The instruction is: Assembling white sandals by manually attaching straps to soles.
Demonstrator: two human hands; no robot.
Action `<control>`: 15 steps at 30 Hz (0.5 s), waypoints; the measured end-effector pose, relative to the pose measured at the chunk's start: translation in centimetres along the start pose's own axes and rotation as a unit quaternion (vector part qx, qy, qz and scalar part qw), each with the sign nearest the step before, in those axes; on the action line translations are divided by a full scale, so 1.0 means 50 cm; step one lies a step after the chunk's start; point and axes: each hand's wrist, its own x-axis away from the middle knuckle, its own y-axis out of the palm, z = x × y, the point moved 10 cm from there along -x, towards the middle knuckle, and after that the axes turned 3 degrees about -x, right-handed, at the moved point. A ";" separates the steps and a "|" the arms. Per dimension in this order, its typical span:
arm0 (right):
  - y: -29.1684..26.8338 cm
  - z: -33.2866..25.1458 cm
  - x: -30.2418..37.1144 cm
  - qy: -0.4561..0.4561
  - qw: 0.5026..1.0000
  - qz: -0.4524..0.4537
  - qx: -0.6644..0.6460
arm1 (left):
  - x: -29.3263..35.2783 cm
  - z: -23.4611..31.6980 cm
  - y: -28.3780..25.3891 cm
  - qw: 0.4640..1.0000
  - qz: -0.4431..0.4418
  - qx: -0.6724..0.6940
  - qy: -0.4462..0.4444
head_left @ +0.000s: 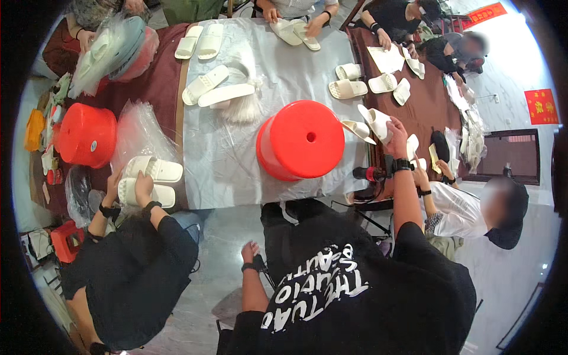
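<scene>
My right hand [397, 139] reaches over the right end of the grey-covered table and grips a white slipper [377, 124]. A second white slipper [359, 131] is right beside it, just left of my fingers. Low beside my body, below the table's front edge, my left hand [249, 252] has its fingers curled in, with nothing visible in it. To the left of my right hand, a red plastic stool [305, 142] stands on the grey cover. Beyond the held slipper lie more white slippers [348, 89].
The grey-covered table [219, 160] carries slipper pairs [213, 87] at its far left. A co-worker on my left holds white slippers [157, 170] beside another red stool [87, 135] and clear plastic bags [143, 130]. Co-workers handle slippers opposite and along the brown-covered table [435, 97] on the right.
</scene>
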 end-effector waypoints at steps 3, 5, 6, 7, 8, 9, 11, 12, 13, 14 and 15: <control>0.044 -0.095 0.050 -0.014 0.999 -0.043 -0.012 | -0.024 0.064 0.066 0.998 0.022 -0.053 0.006; 0.083 -0.152 0.107 -0.004 0.996 -0.073 -0.042 | -0.028 0.120 0.101 0.997 0.012 -0.064 0.043; 0.097 -0.180 0.137 -0.013 0.996 -0.090 -0.026 | -0.018 0.142 0.134 0.996 0.003 -0.079 0.030; 0.108 -0.199 0.158 -0.023 0.994 -0.107 -0.012 | -0.007 0.167 0.165 0.995 -0.005 -0.096 0.019; 0.104 -0.210 0.165 -0.033 0.994 -0.098 -0.015 | 0.001 0.190 0.186 0.995 -0.004 -0.096 0.028; 0.113 -0.215 0.181 -0.033 0.994 -0.102 -0.023 | 0.009 0.212 0.198 0.994 -0.006 -0.100 0.051; 0.155 -0.241 0.228 -0.043 0.989 -0.144 -0.016 | 0.023 0.240 0.224 0.991 -0.003 -0.106 0.078; 0.186 -0.257 0.256 -0.056 0.985 -0.166 -0.007 | 0.034 0.244 0.235 0.991 -0.008 -0.113 0.075; 0.200 -0.264 0.275 -0.052 0.984 -0.169 -0.014 | 0.039 0.251 0.240 0.990 -0.012 -0.124 0.070; 0.221 -0.270 0.293 -0.050 0.980 -0.192 -0.006 | 0.041 0.268 0.239 0.990 -0.004 -0.123 0.074; 0.257 -0.266 0.312 -0.041 0.972 -0.231 0.005 | 0.047 0.275 0.230 0.984 -0.014 -0.136 0.110</control>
